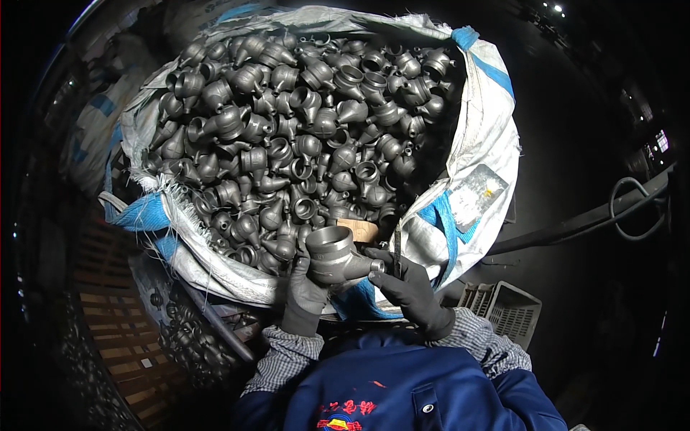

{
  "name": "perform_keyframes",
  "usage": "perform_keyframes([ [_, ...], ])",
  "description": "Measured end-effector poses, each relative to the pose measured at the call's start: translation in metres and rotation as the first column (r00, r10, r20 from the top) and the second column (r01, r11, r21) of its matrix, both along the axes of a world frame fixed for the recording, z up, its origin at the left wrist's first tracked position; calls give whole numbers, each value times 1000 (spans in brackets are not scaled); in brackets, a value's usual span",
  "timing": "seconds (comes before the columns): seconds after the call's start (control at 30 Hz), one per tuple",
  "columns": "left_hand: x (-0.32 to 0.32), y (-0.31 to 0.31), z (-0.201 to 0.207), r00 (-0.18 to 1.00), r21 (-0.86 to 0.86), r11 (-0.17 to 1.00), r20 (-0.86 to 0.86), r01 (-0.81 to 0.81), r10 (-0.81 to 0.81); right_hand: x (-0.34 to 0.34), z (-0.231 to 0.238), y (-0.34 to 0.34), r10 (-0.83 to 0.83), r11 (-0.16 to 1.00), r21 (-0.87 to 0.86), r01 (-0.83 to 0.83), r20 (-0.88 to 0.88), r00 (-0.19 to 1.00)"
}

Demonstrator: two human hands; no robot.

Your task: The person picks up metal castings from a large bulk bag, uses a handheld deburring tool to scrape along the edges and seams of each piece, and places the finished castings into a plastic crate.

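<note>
Metal fitting (336, 256), grey, funnel-shaped with a wide round mouth and narrow spout, held just below the near rim of the big white sack (483, 136). Left hand (305, 287), dark glove, fingers wrapped around fitting's wide body. Right hand (410, 284), dark glove, fingertips at the spout end, also pinching a thin dark tool (397, 251) upright. Sack packed with a heap of like fittings (302, 122). Grey plastic crate (503, 305) lies right of the sack, lower down. Wooden block (358, 230) sits among fittings just above the held one.
</note>
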State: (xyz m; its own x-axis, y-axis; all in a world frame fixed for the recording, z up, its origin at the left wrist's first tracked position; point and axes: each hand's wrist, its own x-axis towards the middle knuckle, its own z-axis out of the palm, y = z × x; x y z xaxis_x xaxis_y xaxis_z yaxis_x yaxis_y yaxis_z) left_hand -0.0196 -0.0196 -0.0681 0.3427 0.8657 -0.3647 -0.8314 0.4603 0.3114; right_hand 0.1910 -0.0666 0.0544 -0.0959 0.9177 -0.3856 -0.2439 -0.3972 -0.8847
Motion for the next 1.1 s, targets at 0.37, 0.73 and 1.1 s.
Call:
perform_keyframes([
  [0.37, 12, -5, 47, 826, 290, 932, -455, -215, 332, 10, -19, 11, -61, 997, -39, 60, -35, 998],
  [0.73, 13, -9, 76, 758, 365, 922, -564, -127, 328, 12, -33, 18, -96, 988, -134, 81, -107, 990],
  [1.1, 7, -8, 76, 741, 549, 836, -561, 1, 368, 16, -50, 22, -25, 995, -97, 12, -135, 991],
])
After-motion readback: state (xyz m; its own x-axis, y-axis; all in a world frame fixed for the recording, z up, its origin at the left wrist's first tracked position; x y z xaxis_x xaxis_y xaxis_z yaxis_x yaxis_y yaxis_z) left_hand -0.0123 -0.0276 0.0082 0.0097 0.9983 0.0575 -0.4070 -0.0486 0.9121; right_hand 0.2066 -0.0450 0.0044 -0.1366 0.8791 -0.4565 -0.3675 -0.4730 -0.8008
